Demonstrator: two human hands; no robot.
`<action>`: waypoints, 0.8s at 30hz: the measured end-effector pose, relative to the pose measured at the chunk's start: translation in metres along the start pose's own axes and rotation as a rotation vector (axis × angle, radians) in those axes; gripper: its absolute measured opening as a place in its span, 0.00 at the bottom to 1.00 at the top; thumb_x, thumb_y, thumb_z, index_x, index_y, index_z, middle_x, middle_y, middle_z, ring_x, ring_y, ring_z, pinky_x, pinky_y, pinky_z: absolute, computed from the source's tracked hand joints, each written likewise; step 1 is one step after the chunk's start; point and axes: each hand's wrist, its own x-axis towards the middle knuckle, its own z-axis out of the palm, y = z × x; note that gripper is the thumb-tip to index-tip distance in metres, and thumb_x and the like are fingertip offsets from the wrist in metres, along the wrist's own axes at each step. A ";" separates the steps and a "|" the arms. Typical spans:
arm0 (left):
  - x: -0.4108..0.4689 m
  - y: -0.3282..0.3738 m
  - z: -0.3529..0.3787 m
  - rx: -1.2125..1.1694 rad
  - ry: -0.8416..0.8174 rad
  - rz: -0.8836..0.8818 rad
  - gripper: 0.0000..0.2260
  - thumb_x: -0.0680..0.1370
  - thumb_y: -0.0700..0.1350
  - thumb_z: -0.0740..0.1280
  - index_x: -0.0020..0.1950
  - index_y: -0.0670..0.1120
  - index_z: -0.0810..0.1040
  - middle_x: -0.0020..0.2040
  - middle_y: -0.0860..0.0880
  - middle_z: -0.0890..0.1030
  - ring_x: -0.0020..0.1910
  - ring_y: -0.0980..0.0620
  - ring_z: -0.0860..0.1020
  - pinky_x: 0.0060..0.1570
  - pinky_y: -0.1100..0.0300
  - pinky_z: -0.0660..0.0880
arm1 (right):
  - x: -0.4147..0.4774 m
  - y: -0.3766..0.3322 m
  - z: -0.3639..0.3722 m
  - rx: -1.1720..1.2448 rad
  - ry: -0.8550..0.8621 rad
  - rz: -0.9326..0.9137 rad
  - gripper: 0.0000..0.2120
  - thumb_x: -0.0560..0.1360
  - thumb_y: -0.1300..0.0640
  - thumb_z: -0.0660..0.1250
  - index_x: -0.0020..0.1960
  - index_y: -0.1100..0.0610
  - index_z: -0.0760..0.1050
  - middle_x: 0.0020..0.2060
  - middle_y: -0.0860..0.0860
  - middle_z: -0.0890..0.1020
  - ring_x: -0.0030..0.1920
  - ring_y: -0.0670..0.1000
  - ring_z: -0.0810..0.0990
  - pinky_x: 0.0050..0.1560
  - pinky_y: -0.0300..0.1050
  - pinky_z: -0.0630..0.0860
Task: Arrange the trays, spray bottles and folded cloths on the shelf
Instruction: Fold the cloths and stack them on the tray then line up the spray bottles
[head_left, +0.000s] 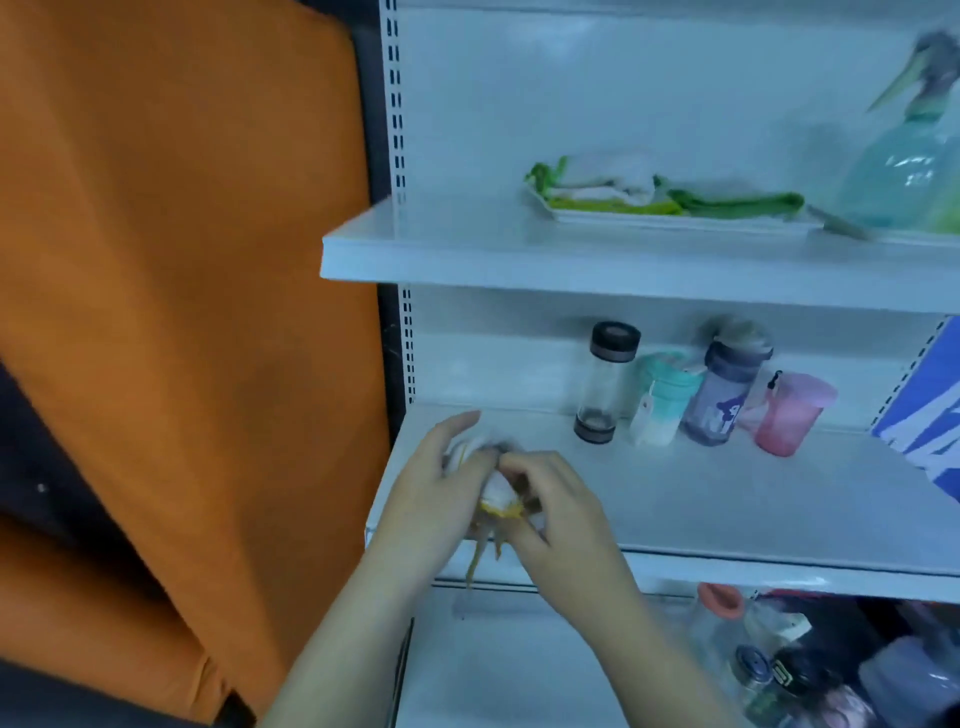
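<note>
— What were the hands doing?

— Both held one bunched white cloth (493, 491) with a yellow edge. The left hand (434, 488) curled round its far side with the forefinger stretched out. The right hand (558, 512) pinched its near end with bent fingers.

— Where was the cloth?

— Between the two hands, over the front left corner of the middle shelf (727, 499). It was too blurred to tell whether it touched the shelf.

— And the other things?

— Above and right of the hands, on the upper shelf (571, 265), a white tray (675, 221) carried folded cloths (608, 182), white and green. Just right of the tray stood a pale green spray bottle (904, 176).

— Anything nearer?

— Beyond the right hand, at the back of the middle shelf, stood a clear bottle (605, 382), a teal cup (662, 400), a dark bottle (727, 389) and a pink cup (792, 413). Orange fabric (182, 260) hung left of the left hand.
</note>
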 end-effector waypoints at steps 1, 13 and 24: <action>-0.009 0.029 -0.009 -0.048 -0.029 -0.005 0.17 0.79 0.49 0.67 0.66 0.62 0.73 0.52 0.53 0.79 0.42 0.58 0.81 0.36 0.63 0.80 | 0.007 -0.027 -0.016 0.016 0.024 0.004 0.17 0.69 0.56 0.62 0.54 0.40 0.71 0.49 0.37 0.74 0.50 0.37 0.75 0.48 0.28 0.69; -0.046 0.291 -0.078 0.037 -0.153 0.177 0.19 0.78 0.34 0.62 0.65 0.52 0.77 0.31 0.55 0.78 0.28 0.61 0.72 0.34 0.70 0.68 | 0.083 -0.261 -0.185 0.394 0.196 0.342 0.17 0.77 0.71 0.55 0.46 0.51 0.73 0.35 0.64 0.80 0.29 0.57 0.83 0.32 0.54 0.83; 0.005 0.318 -0.054 0.514 0.080 0.164 0.12 0.76 0.49 0.60 0.34 0.46 0.69 0.29 0.49 0.69 0.32 0.44 0.70 0.32 0.54 0.65 | 0.100 -0.234 -0.271 0.088 0.403 0.417 0.06 0.79 0.60 0.58 0.46 0.57 0.73 0.30 0.58 0.82 0.25 0.54 0.83 0.22 0.39 0.75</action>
